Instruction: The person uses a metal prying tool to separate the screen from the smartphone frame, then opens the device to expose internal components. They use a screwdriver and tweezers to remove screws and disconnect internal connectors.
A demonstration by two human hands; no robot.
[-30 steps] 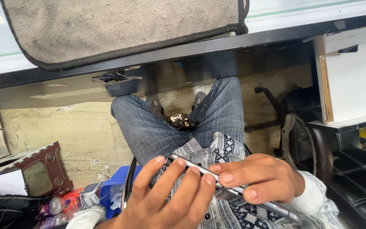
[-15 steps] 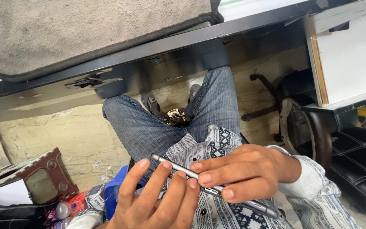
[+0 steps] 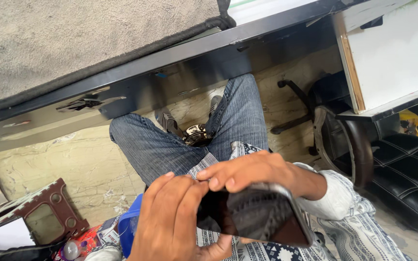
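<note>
Glossy glass phone; denim jeans; rough grey mat.

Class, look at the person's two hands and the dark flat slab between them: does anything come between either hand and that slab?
Nothing visible does. The left hand cups one end of the dark flat slab directly, and the right hand lies across its top edge, fingers touching it. Only the lap of jeans and patterned cloth lies beneath.

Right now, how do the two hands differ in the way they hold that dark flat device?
The left hand cups the dark flat device from its left end, back of the hand to the camera, thumb curling under. The right hand lies over the top edge, fingertips pressing down. Both touch the device above the lap.
</note>
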